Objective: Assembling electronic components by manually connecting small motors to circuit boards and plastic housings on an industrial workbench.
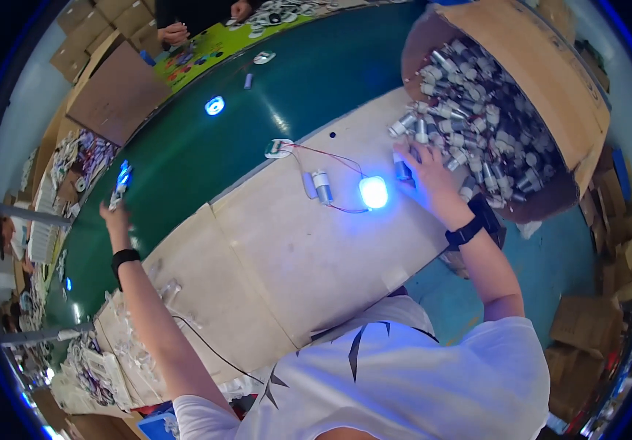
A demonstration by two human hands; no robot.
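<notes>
My right hand [433, 176] curls its fingers round a silver-and-blue cylindrical motor [402, 169] beside the box mouth. Just left of it lies a small square light [374, 193], glowing blue-white. Thin red and dark wires join the light to a white round piece with a green circuit board [279, 149] and a silver motor with a white cap [322, 188]. A pale purple cylinder [308, 185] lies against that motor. Over the green belt, my left hand [115, 217] is smeared by motion, touching or close to a white part with blue lights [121, 180].
A large cardboard box [528, 66] full of capped motors lies tipped toward the worktable [279, 257]. Along the green belt [176, 169] are a lit blue disc [214, 105] and a purple cylinder [248, 81]. Another person's hands [174, 34] work at the far side.
</notes>
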